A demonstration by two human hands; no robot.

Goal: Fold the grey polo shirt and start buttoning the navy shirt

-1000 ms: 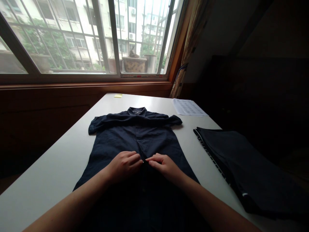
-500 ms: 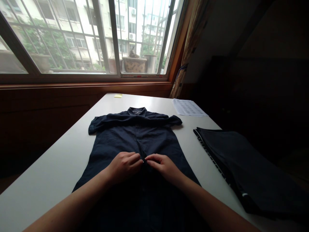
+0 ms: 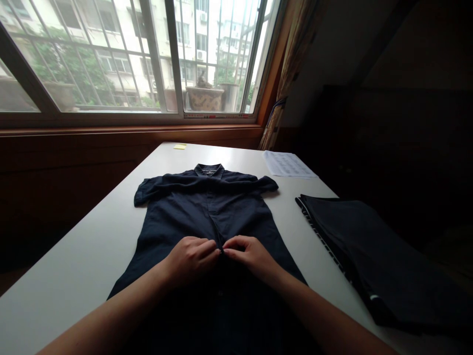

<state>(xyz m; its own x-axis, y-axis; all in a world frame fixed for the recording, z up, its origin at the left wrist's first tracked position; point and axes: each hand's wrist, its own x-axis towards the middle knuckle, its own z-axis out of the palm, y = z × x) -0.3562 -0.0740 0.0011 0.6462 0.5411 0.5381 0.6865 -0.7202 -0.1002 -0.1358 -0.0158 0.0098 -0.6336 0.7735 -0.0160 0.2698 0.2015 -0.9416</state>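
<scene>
A dark navy short-sleeved shirt (image 3: 207, 212) lies flat on the white table (image 3: 74, 261), collar toward the window. My left hand (image 3: 190, 259) and my right hand (image 3: 249, 256) meet at the shirt's front placket, about mid-chest. Both hands are closed in a pinch on the placket edges, fingertips nearly touching each other. Whatever small thing sits between the fingertips is too small to make out.
A folded dark garment with a striped edge (image 3: 369, 251) lies at the right of the table. A printed sheet of paper (image 3: 288, 164) sits at the far right corner, and a yellow sticky note (image 3: 181, 146) at the far edge. A barred window (image 3: 148, 59) and a curtain (image 3: 291, 69) stand behind.
Both hands have shifted slightly down the placket toward me, still pinched together. The shirt stays flat in place.
</scene>
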